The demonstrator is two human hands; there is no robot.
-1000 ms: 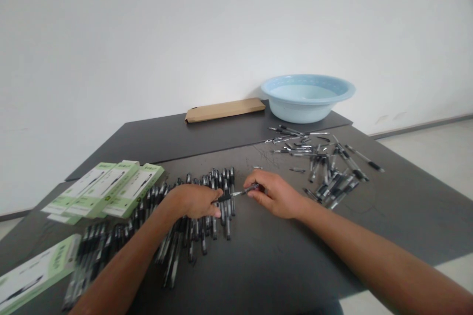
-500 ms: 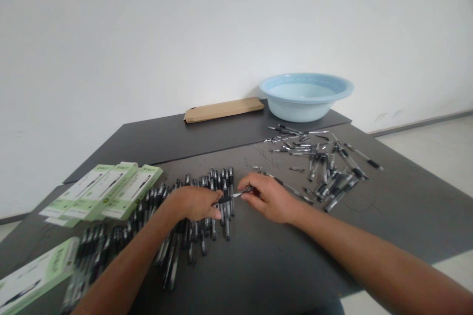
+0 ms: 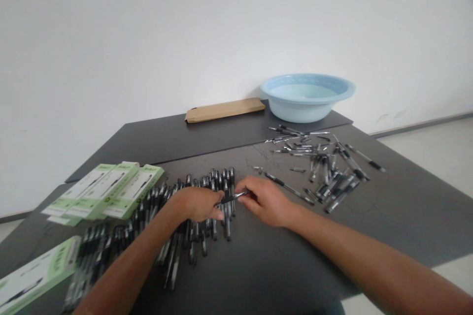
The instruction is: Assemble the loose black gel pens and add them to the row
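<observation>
My left hand (image 3: 201, 203) is closed on a gel pen (image 3: 228, 199) with a black grip, its tip end pointing right. My right hand (image 3: 266, 200) pinches a pen cap (image 3: 242, 193) at that tip end, so pen and cap lie in one line; how far the cap sits on is too small to tell. Under and around my left hand lie many capped pens (image 3: 228, 231), side by side in rough rows. To the right of my right hand is a loose pile of uncapped pens and parts (image 3: 338, 184).
Green and white pen boxes (image 3: 120, 189) lie stacked at the left, with another box (image 3: 40, 273) nearer me. A light blue basin (image 3: 305, 110) stands at the back right beside a flat brown cardboard piece (image 3: 225, 110). All rests on a dark table (image 3: 258, 270) against a white wall.
My right hand has brought the cap left onto the pen's tip end. The bare metal tip that showed between the hands is now covered.
</observation>
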